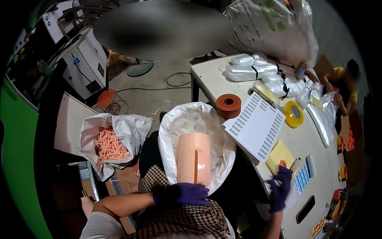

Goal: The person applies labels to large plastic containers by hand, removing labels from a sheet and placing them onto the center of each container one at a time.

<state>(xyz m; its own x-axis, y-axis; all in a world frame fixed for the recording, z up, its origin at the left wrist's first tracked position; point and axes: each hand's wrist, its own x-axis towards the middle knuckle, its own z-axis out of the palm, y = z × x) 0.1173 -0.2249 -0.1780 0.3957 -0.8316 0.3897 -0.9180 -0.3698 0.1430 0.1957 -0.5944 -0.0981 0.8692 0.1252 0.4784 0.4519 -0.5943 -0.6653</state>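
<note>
A glossy peach plastic jug-like body (187,157) with a long handle down its side lies over the mouth of a white sack (167,139) in front of me. My left hand (183,194), in a purple glove, is at its near end, holding it against my lap; part of the fingers is hidden. Over the table, my right hand (280,189), also gloved in purple, has its fingers apart and holds nothing visible. Closest to those fingers are a yellow paper pad (274,157) with a small orange piece (283,163) on it, and a blue-and-white striped sheet (302,178).
Clear plastic parts fill the sack. Left of it, another sack (137,129) holds small pink pieces (109,145). On the table (223,87) are a brown tape roll (229,106), label sheets (256,125), yellow tape (293,114), bagged film (248,73) and a phone (305,209). Another person (342,85) works at far right.
</note>
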